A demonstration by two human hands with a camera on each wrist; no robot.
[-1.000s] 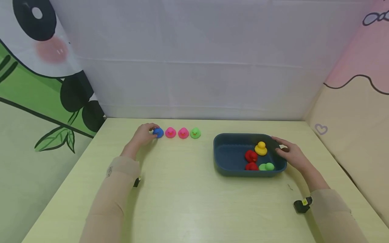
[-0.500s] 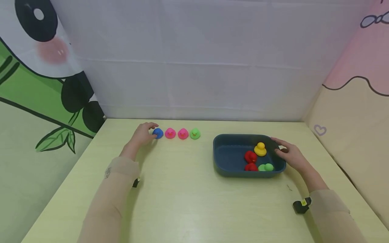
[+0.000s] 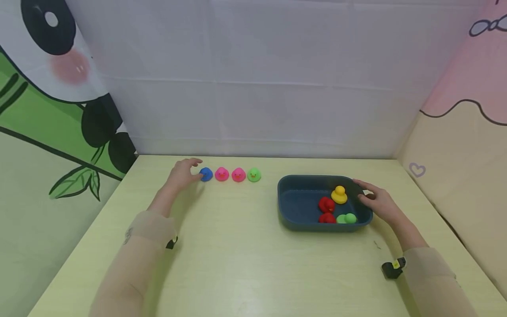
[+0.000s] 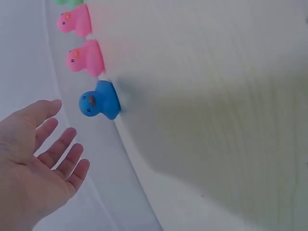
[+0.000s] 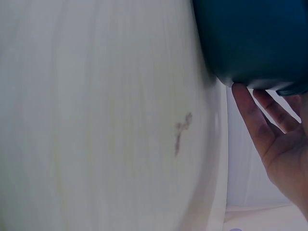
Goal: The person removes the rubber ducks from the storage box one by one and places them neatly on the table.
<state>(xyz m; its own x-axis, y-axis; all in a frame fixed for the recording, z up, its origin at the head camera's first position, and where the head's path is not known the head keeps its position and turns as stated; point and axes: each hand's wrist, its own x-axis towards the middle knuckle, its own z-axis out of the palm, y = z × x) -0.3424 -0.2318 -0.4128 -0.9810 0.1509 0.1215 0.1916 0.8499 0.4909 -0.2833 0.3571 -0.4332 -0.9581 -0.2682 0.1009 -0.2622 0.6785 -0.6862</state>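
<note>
Blue duck (image 3: 206,174) stood upright at worktop's (image 3: 253,264) 11 o'clock, bill turned toward 6; pink duck (image 3: 222,174) lined up just beside it at 3 o'clock. Dark blue tray (image 3: 299,204) placed flat at 2 o'clock; yellow duck (image 3: 339,195) held inside at 2, red ducks (image 3: 326,204) at 6, green duck (image 3: 349,218) at 5.

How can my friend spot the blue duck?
On the table, find the dark tray. Left of it, farther back, four ducks form a row. The blue duck is leftmost, nearest the left hand, and the only blue one.
</note>
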